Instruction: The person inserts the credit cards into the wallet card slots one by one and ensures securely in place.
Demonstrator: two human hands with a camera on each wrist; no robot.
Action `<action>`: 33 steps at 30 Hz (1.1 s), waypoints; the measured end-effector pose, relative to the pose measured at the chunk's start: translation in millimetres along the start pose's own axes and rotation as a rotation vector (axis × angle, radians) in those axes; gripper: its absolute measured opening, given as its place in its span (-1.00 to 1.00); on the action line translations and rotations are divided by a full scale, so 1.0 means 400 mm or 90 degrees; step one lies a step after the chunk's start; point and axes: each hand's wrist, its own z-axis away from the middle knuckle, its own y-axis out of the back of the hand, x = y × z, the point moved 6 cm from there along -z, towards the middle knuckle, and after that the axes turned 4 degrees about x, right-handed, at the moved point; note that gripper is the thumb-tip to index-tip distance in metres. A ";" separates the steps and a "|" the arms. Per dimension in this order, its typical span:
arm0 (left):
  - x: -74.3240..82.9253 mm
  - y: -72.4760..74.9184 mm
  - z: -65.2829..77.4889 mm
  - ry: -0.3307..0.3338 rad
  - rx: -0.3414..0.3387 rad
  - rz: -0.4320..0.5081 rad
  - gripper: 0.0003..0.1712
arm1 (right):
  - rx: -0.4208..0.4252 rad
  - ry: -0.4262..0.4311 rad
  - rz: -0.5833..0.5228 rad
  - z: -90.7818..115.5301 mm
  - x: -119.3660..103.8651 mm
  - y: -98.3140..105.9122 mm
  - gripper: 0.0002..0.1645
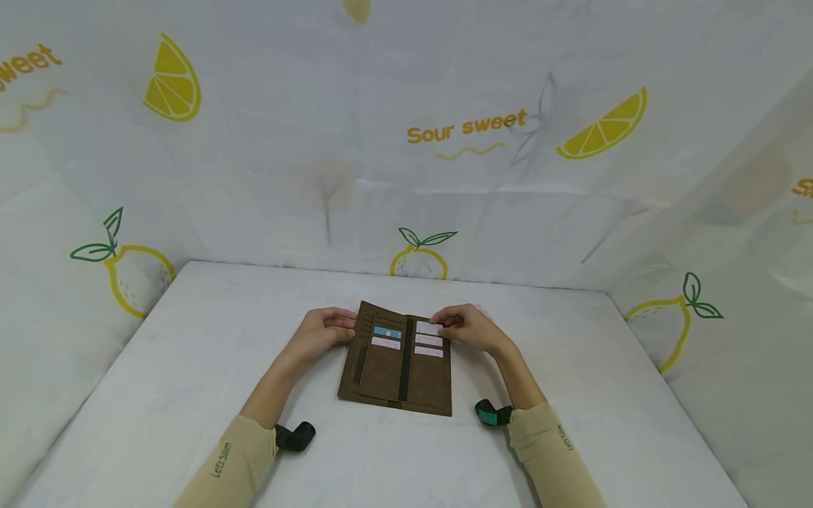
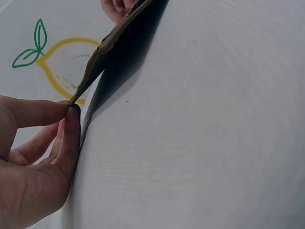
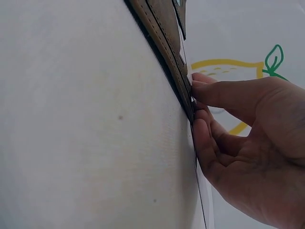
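Note:
A brown wallet (image 1: 382, 374) lies open on the white table, with a dark strip down its middle. Its left panel has a blue card (image 1: 387, 332) above a pale card (image 1: 385, 343). Several pale cards (image 1: 428, 340) sit in slots on the right panel. My left hand (image 1: 325, 331) pinches the wallet's left edge between thumb and fingers; the left wrist view shows that edge raised off the table. With thumb and index finger, my right hand (image 1: 468, 328) pinches the top pale card (image 1: 427, 327) at its right end. My other right fingers lie against the wallet's right edge.
The white table (image 1: 571, 374) is bounded at the back and sides by hanging cloth (image 1: 305, 141) printed with lemons and lettering. Black wrist cameras (image 1: 297, 437) are strapped near the beige sleeves (image 1: 229, 458), just above the table.

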 end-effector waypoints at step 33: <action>-0.002 -0.001 0.000 0.001 -0.002 0.002 -0.59 | 0.194 -0.106 -0.027 0.056 0.096 0.144 -0.57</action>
